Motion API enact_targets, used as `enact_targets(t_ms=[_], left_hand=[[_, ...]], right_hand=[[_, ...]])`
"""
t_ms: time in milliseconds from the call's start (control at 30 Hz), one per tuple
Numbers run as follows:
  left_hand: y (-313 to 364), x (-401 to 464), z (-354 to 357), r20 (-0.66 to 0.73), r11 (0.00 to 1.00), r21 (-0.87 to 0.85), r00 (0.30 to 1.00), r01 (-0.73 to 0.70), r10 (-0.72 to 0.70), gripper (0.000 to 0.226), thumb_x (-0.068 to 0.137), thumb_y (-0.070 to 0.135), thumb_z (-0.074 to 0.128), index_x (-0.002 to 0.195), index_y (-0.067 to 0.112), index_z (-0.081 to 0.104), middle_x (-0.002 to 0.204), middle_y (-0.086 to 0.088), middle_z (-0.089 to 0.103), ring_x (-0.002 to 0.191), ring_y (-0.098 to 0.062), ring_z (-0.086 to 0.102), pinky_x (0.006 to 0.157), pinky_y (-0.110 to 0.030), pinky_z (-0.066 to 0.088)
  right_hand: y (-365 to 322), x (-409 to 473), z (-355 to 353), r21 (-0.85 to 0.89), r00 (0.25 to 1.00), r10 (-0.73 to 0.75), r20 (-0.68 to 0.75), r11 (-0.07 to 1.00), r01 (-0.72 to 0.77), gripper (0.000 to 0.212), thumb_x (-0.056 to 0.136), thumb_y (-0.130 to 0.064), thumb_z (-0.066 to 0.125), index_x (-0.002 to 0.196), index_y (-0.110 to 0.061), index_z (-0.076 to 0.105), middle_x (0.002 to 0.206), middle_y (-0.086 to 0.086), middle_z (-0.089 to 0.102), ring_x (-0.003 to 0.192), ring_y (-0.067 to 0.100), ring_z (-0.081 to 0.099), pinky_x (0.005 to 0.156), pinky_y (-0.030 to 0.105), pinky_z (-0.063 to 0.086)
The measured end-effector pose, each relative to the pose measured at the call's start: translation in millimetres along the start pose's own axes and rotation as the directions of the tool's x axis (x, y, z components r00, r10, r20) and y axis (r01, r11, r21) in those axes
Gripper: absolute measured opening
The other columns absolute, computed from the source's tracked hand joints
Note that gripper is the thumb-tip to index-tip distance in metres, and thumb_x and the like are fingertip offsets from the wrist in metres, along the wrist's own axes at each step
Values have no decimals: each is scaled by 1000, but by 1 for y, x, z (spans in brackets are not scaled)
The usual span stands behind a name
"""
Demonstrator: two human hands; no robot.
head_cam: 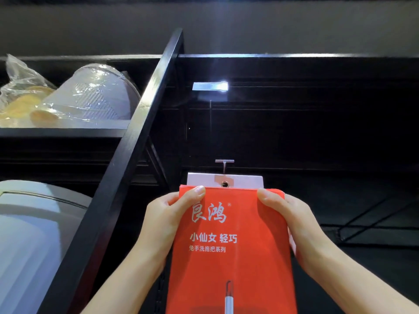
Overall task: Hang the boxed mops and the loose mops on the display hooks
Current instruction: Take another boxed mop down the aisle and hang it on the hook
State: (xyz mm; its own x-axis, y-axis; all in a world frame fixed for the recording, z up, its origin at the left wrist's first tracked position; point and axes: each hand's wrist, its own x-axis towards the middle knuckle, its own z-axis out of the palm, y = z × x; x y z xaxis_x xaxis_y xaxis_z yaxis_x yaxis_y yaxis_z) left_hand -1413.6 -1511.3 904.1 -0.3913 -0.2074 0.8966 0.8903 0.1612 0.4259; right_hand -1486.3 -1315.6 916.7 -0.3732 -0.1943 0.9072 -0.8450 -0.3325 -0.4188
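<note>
item: boxed mop (229, 245), red carton, white lettering, white hang tab with eyelet (225, 184) at 12 o'clock. left hand (163, 220) and right hand (292, 220) grip its upper edges, thumbs in front. display hook (224, 165) just above eyelet; advise levelling carton, centring eyelet on tip, then pushing back.

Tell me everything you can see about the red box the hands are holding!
The red box is tall, flat and looks like cardboard, with white Chinese writing and a picture of a mop handle low on its front. A white tab sticks up from its top, with a small round hole in it. It is held upright, just below a metal display hook. The left hand and right hand grip its top corners, thumbs on the front.
</note>
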Motion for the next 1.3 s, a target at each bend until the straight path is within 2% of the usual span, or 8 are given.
enact_targets(t_ms=[67,267,400,533,767,1000,1133,1300], left_hand=[[-2,1,-1,-6,1000,8,1000,0,0,53,51,53,82,81,10,77,83,-17,76,73,-32,74,68,-40,59],[-4,5,-3,-25,1000,6,1000,5,-5,56,49,53,77,80,6,77,82,-18,76,71,-32,74,69,-40,60],[-4,8,0,-28,1000,2,1000,-9,9,56,49,52,77,79,5,76,81,-18,76,71,-32,74,72,-42,60],[-4,11,3,-28,1000,12,999,-23,23,57,49,53,76,80,5,76,80,-17,76,70,-32,74,69,-39,61],[-5,12,0,-33,999,35,999,-36,37,53,50,53,76,76,7,77,78,-16,76,68,-31,74,65,-36,61],[-7,13,2,-35,997,14,997,-74,74,47,53,51,77,78,11,77,79,-16,76,68,-29,74,62,-34,60],[-4,16,1,16,997,21,997,-78,78,46,53,51,75,76,11,77,78,-15,76,66,-28,74,55,-28,58],[-4,18,-2,30,998,41,998,-48,47,48,52,53,75,76,12,78,79,-15,76,67,-28,74,57,-29,59]], right_hand=[[4,1,1,6,1000,-22,15,1000,22,65,49,-57,77,86,-4,70,89,14,75,77,26,71,85,49,54],[10,11,2,22,1000,11,-2,1000,-11,62,50,-57,78,81,-4,70,88,16,75,75,28,69,86,53,53],[12,13,2,28,1000,7,-17,1000,-6,52,48,-57,79,76,-13,74,83,14,75,73,28,69,84,53,53],[12,14,-1,19,999,20,-29,1000,-19,58,49,-57,79,80,-8,74,87,18,75,75,32,69,85,55,53],[12,15,0,-49,999,3,-35,999,-5,50,52,-58,76,79,-15,77,80,7,77,70,20,73,70,32,55],[10,15,-2,-93,1000,-16,-21,996,14,54,52,-64,70,76,-16,77,74,4,76,61,13,71,50,18,49],[8,16,-3,-101,999,-45,-1,994,44,47,60,-60,70,75,-16,77,71,2,75,59,11,70,48,15,47],[6,18,-2,-94,999,-29,13,995,30,43,66,-57,67,75,-16,77,73,4,75,62,14,70,52,18,49]])
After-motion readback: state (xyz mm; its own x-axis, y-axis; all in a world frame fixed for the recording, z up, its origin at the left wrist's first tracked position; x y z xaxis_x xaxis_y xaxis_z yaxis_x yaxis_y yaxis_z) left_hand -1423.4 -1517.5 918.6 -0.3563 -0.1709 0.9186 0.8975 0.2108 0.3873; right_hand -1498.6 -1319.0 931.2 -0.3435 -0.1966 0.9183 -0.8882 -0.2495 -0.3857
